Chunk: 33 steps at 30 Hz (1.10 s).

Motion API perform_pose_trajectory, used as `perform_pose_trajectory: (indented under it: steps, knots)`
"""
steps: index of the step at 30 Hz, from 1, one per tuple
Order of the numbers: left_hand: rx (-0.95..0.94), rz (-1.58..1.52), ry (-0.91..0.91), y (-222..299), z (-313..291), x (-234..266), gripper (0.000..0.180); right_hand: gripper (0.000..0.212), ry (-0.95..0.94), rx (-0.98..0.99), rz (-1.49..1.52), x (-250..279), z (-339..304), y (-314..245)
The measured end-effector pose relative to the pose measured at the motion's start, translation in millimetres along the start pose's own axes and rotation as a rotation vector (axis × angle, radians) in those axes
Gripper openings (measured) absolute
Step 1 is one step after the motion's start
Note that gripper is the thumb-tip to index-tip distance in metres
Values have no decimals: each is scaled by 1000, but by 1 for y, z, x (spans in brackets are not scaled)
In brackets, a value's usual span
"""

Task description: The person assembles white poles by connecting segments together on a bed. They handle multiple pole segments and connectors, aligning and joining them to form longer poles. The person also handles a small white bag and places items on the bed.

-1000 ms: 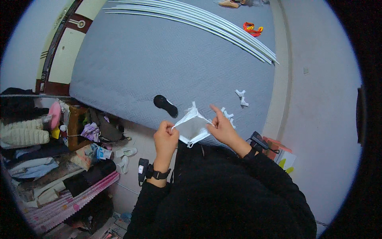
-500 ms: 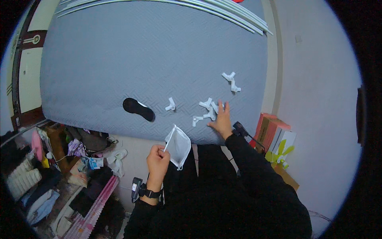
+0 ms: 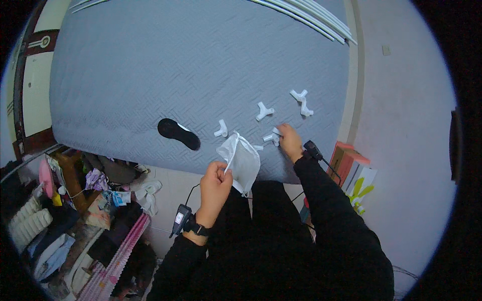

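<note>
My left hand (image 3: 216,186) pinches the rim of a white fabric bag (image 3: 246,168), which hangs with its mouth open near the front edge of the mattress. Just right of the bag, my right hand (image 3: 290,142) has its fingers closed on a white plastic pipe connector (image 3: 271,137) at the mattress surface. Another connector (image 3: 258,148) shows only in part beside the bag. Farther off lie a three-armed connector (image 3: 264,111), a touching pair of connectors (image 3: 304,104) at the right, and a single connector (image 3: 221,129) left of the bag.
A black insole-shaped piece (image 3: 178,134) lies on the grey quilted mattress (image 3: 125,75). Long white tubes (image 3: 306,20) rest along its far side. Clothes and clutter (image 3: 85,215) fill the lower left. Boxes (image 3: 346,165) stand against the wall at the right.
The bag in my left hand has moved forward and right, toward the connectors. My right hand's spread fingers have closed on a connector, and the connector cluster has come apart.
</note>
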<state>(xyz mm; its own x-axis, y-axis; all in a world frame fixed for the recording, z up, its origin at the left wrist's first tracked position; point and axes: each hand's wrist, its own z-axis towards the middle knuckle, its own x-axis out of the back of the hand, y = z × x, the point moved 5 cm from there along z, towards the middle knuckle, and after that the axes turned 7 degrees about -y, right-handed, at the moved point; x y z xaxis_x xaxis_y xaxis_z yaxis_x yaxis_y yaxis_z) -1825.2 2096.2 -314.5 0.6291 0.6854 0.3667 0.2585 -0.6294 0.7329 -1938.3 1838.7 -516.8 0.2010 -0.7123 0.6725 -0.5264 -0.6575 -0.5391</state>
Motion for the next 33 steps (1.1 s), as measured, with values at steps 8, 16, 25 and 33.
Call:
perform_pose_trajectory:
  steps: [8,16,25,33]
  knots:
    - [-5,-17,-100,-7,9,-16,13,41,-113,-245,1635,80,-44,-81]
    - [57,-85,-49,-3,1,-16,11,34,-245,269,649,86,-92,-197]
    - [95,-166,-33,-12,-11,-7,8,42,187,129,84,43,-43,-96]
    - [157,-262,36,-33,-22,13,7,39,-53,105,-50,-9,1,-58]
